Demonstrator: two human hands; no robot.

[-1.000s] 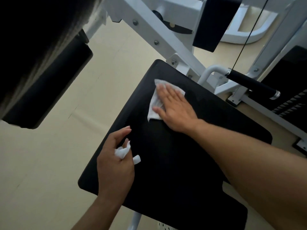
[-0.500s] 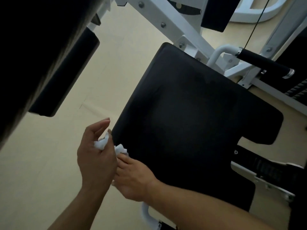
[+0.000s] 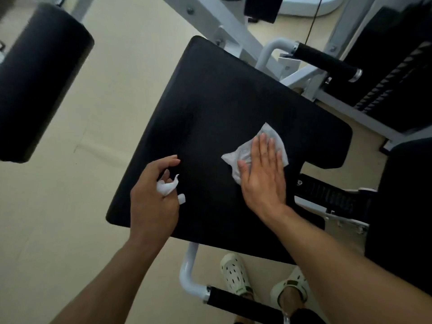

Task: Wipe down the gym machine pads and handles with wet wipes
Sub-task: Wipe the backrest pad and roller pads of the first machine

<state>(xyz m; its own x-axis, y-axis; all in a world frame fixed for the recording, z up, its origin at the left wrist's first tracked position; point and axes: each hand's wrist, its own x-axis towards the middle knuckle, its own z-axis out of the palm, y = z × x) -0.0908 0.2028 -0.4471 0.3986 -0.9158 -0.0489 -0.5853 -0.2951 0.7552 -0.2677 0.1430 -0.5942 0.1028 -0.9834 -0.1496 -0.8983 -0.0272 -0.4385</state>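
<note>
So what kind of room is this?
Most likely a gym: there's a big black padded seat, a roller pad, and a machine handle on a white metal frame.

pale floor (image 3: 70, 206), white clogs (image 3: 235, 273) below, weight stack (image 3: 383, 85) at right.

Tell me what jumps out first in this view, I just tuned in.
The big black seat pad fills the centre, with the right hand pressing a spread white wipe flat on its right side. The left hand holds a crumpled wipe over the pad's left edge.
</note>
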